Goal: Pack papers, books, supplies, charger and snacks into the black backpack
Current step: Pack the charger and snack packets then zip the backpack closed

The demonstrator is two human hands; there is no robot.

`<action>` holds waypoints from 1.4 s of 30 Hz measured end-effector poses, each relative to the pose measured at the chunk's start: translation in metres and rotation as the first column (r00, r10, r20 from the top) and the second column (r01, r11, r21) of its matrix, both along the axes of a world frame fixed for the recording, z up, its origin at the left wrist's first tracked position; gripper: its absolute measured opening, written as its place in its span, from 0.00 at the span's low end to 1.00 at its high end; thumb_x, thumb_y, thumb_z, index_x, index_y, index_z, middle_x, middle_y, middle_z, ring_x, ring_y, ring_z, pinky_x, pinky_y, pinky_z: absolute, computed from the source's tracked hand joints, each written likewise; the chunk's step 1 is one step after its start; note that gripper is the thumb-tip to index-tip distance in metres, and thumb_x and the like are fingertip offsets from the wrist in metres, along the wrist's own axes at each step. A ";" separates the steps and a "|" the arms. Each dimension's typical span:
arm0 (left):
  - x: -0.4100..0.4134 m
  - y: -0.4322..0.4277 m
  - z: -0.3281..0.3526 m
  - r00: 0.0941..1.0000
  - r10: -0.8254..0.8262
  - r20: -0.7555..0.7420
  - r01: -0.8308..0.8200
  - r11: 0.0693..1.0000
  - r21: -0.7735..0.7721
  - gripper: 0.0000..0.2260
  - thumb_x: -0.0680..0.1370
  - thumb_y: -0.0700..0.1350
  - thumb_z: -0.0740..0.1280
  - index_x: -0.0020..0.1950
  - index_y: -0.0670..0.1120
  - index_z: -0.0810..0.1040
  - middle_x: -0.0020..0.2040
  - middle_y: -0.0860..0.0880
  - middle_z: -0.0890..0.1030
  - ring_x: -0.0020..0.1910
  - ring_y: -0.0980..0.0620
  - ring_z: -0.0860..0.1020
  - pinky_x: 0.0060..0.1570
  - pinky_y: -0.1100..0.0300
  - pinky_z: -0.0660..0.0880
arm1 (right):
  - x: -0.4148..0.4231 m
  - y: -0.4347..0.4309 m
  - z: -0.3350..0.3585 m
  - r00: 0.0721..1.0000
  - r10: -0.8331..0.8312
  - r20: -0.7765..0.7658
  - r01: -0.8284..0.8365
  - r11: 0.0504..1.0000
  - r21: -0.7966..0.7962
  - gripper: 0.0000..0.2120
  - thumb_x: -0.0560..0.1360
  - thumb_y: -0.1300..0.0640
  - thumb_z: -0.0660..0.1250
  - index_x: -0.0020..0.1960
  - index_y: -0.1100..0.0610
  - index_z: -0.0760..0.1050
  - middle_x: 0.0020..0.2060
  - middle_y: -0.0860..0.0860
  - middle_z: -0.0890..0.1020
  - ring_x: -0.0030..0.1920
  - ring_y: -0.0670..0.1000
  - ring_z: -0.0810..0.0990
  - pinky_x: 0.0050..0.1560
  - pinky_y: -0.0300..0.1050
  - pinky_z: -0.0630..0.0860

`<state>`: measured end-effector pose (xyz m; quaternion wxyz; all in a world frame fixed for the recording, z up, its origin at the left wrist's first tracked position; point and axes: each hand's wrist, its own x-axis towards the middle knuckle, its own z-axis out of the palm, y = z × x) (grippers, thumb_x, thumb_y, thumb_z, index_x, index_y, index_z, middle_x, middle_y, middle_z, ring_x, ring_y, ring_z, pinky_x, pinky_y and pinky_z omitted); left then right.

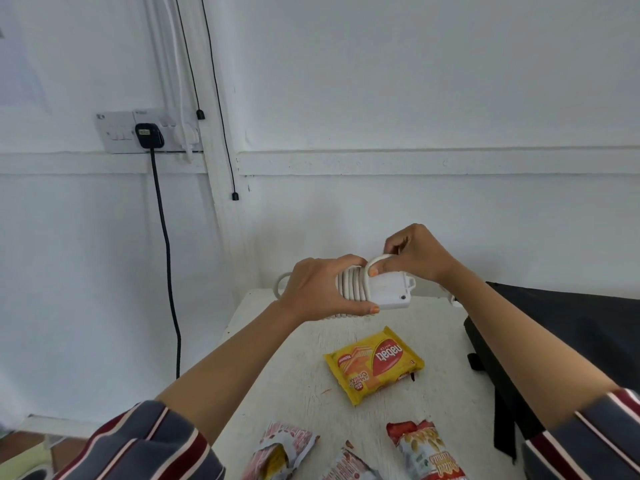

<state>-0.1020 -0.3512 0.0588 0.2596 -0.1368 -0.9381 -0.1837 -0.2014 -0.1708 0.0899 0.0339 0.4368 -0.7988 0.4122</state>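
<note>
Two hands meet at the centre of the frame around a white rectangular plastic charger (388,289), lifted above the far edge of a white painted table (304,372). The left hand (318,285) grips the charger's left end, fingers and thumb curled over the turns of thick white cable (349,282) wound around it. The right hand (419,254) pinches a loop of that cable just above the charger. Below them, a yellow plastic wafer packet (374,363) lies flat on the table. Along the bottom edge lie a red and white peanut packet (426,448) and two pale pink snack packets (284,448). A black fabric backpack (571,327) sits at the right of the frame, beside the table. At upper left, a black plug (148,135) sits in a white wall socket (116,131).
</note>
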 end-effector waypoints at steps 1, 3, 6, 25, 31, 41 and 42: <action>0.001 0.000 0.002 1.000 -0.009 -0.024 0.009 1.000 -0.023 0.30 0.60 0.69 0.71 0.58 0.57 0.76 0.44 0.57 0.82 0.37 0.62 0.74 0.37 0.75 0.63 | -0.003 0.002 0.000 0.995 0.016 0.096 -0.021 0.999 0.045 0.24 0.56 0.44 0.80 0.29 0.64 0.76 0.23 0.53 0.73 0.27 0.50 0.70 0.27 0.36 0.63; 0.002 0.002 0.002 0.999 -0.026 -0.048 0.023 0.998 -0.059 0.31 0.60 0.71 0.67 0.57 0.56 0.77 0.42 0.57 0.82 0.35 0.62 0.74 0.36 0.74 0.64 | -0.008 0.003 -0.001 0.959 0.049 0.279 -0.092 0.985 0.143 0.28 0.52 0.36 0.77 0.26 0.60 0.71 0.21 0.51 0.69 0.24 0.48 0.68 0.25 0.35 0.63; 0.003 0.003 0.000 0.998 -0.039 -0.040 0.037 0.997 -0.061 0.32 0.59 0.72 0.66 0.57 0.55 0.77 0.41 0.56 0.82 0.34 0.61 0.74 0.35 0.73 0.65 | -0.016 0.003 -0.010 0.911 0.074 0.406 -0.164 0.968 0.191 0.36 0.47 0.27 0.73 0.28 0.59 0.69 0.21 0.49 0.68 0.24 0.47 0.66 0.25 0.36 0.61; 0.009 -0.014 -0.006 0.997 0.039 -0.069 -0.031 0.994 0.104 0.35 0.62 0.71 0.63 0.67 0.61 0.68 0.42 0.59 0.78 0.37 0.59 0.76 0.39 0.72 0.68 | -0.002 -0.025 -0.073 0.864 0.055 0.501 0.060 0.976 -0.211 0.23 0.72 0.71 0.59 0.23 0.53 0.74 0.19 0.46 0.72 0.20 0.41 0.68 0.23 0.34 0.64; 0.001 -0.026 -0.009 0.985 0.124 -0.117 -0.116 0.991 0.074 0.32 0.63 0.71 0.61 0.64 0.59 0.74 0.45 0.52 0.83 0.38 0.56 0.77 0.39 0.60 0.74 | 0.011 -0.032 -0.070 0.805 0.016 0.593 -0.017 1.000 -0.003 0.16 0.79 0.63 0.55 0.42 0.52 0.78 0.30 0.47 0.80 0.38 0.47 0.77 0.47 0.48 0.73; -0.004 -0.037 -0.021 0.944 0.302 -0.135 -0.293 0.953 0.081 0.35 0.62 0.74 0.61 0.64 0.57 0.74 0.42 0.50 0.82 0.38 0.51 0.78 0.42 0.56 0.72 | 0.039 -0.039 -0.064 0.751 -0.079 0.655 0.073 0.997 0.035 0.22 0.77 0.63 0.62 0.67 0.50 0.61 0.51 0.58 0.81 0.42 0.51 0.82 0.33 0.36 0.74; -0.005 -0.034 -0.023 0.937 0.325 -0.125 -0.317 0.945 0.079 0.34 0.63 0.73 0.63 0.65 0.58 0.73 0.43 0.49 0.82 0.40 0.51 0.78 0.43 0.57 0.71 | 0.040 -0.042 -0.063 0.735 -0.095 0.671 0.102 0.994 0.030 0.21 0.76 0.63 0.64 0.66 0.53 0.61 0.51 0.59 0.81 0.41 0.50 0.82 0.32 0.36 0.74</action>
